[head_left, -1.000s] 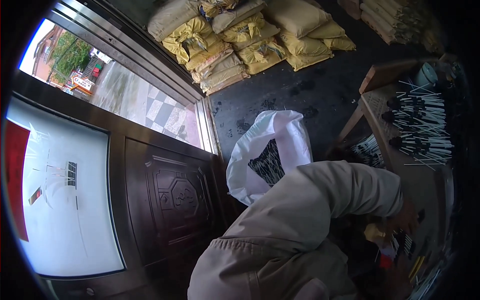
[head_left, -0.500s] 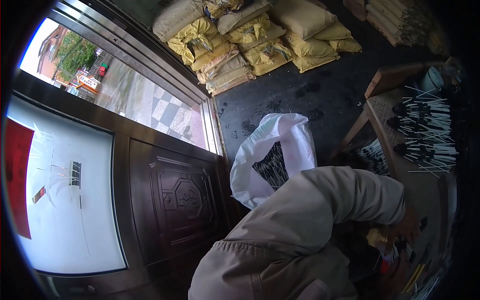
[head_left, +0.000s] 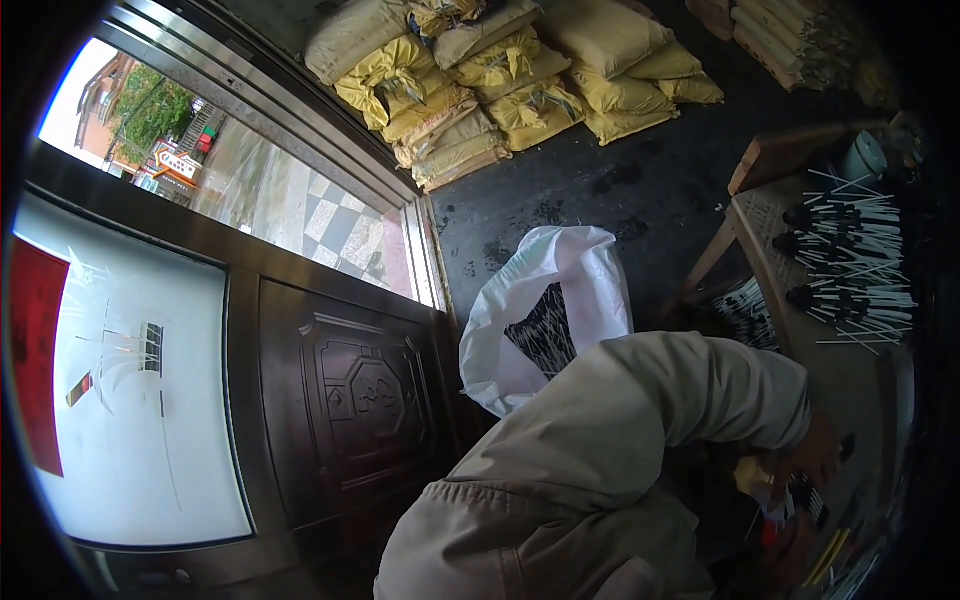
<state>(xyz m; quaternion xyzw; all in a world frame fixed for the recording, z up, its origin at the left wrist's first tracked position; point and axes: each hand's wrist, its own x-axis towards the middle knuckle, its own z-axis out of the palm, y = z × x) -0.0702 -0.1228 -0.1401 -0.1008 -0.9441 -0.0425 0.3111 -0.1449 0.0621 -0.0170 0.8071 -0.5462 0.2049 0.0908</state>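
Note:
A beige-sleeved arm of mine [head_left: 640, 420] rises from the lower edge and bends right toward a wooden table [head_left: 860, 390]. I take it for my left arm. My left hand [head_left: 826, 452] shows only in part past the cuff, low on the table among small yellow [head_left: 750, 474] and red [head_left: 770, 522] bits. Whether it holds anything is hidden. My right hand is out of view. An open white plastic bag [head_left: 560, 290] with thin dark sticks inside stands on the floor just behind the sleeve.
Bundles of white sticks with black tips [head_left: 850, 270] lie across the table, a pale cup [head_left: 862, 156] beyond them. Yellow and tan sacks [head_left: 500, 90] are stacked at the back. A dark carved door [head_left: 340, 400] and an opening onto tiled pavement [head_left: 290, 200] fill the left.
The sleeve and hand have sunk slightly lower and to the right over the table. The view has shifted a little; the bag and sacks have not moved.

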